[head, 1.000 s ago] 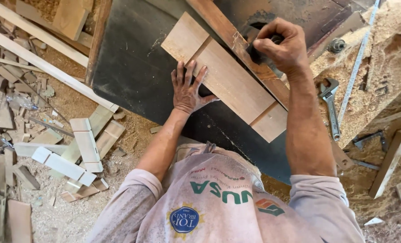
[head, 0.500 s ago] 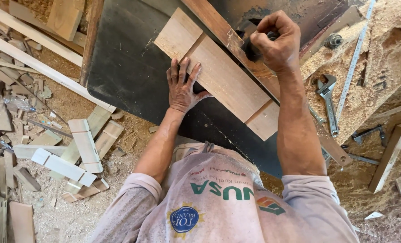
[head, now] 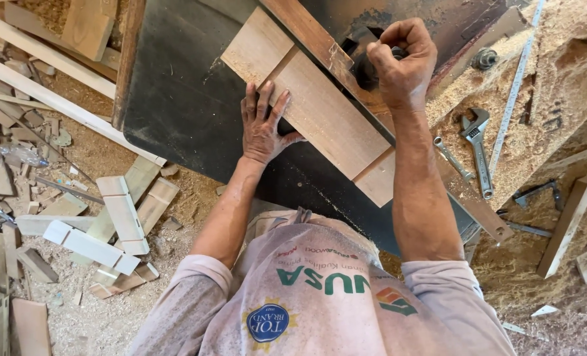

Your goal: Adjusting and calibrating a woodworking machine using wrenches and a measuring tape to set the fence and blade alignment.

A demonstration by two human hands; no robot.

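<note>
L hand (head: 264,125) flat, open on board (head: 326,115), long axis diagonal along fence (head: 320,49); R hand (head: 404,62) fisted on dark knob (head: 366,66) beyond fence

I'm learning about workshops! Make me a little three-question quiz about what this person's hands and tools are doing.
1. True or false: the left hand lies flat with spread fingers on the wooden board.
2. What does the right hand close around? A) a dark knob B) the adjustable wrench C) the measuring tape
3. Fill in: the wrench lies on a heap of ____.

Key: 1 true; 2 A; 3 sawdust.
</note>
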